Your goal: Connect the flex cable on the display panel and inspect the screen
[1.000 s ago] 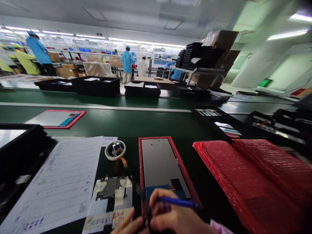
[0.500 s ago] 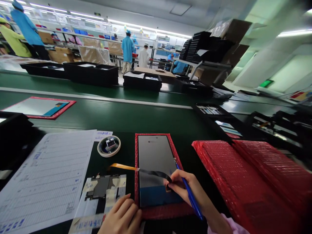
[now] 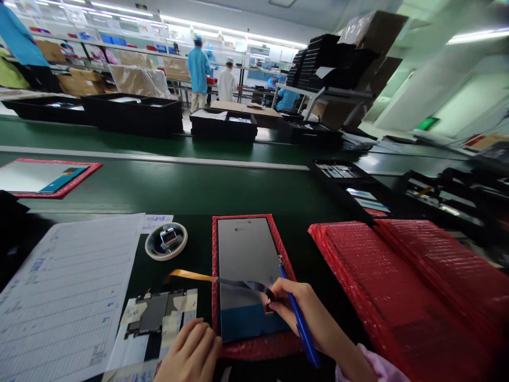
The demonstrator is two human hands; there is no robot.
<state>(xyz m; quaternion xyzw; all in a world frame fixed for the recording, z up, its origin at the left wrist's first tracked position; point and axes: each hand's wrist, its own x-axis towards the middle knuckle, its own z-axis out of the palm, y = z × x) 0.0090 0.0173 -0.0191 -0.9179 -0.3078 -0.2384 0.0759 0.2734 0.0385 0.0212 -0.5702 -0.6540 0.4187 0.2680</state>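
Note:
A grey display panel (image 3: 244, 260) lies on a red bubble-wrap sheet (image 3: 254, 350) in front of me. My right hand (image 3: 296, 310) holds a blue pen (image 3: 300, 323) and pinches the end of a dark flex cable (image 3: 242, 285) on the panel. The cable runs left into an orange strip (image 3: 189, 275). My left hand (image 3: 191, 353) rests with curled fingers at the panel's lower left corner, beside a taped circuit board (image 3: 155, 313).
A printed form (image 3: 63, 286) lies at left, a tape roll (image 3: 166, 240) behind the board. Red bubble-wrap bags (image 3: 417, 286) are stacked at right. Black trays (image 3: 350, 185) sit on the green conveyor (image 3: 199, 185), with another panel (image 3: 40, 176) at left. People work in the background.
My right hand went from near the bottom edge up onto the panel and took the flex cable's end. My left hand settled at the panel's corner. The view tilted down slightly.

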